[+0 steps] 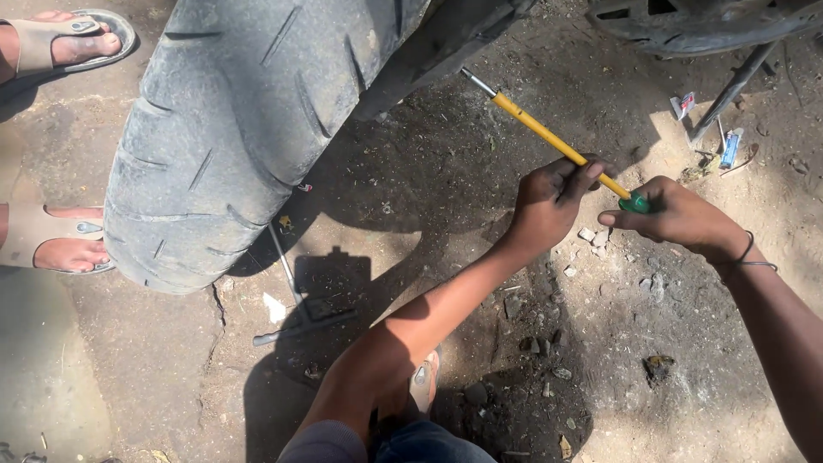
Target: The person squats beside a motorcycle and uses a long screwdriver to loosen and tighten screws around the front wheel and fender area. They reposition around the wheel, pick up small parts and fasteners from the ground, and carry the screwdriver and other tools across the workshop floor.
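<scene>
I hold a long yellow tool with a metal tip and a green end cap, slanting from upper left to lower right over the dirt. My left hand pinches the yellow shaft near its lower end. My right hand grips the green cap end. The metal tip points toward the large black motorcycle tyre, which stands on the ground at the upper left, apart from the tip.
A metal T-shaped tool lies on the dirt below the tyre. Another person's sandalled feet stand at the left edge. A kickstand and small litter sit at the upper right. Stones are scattered about.
</scene>
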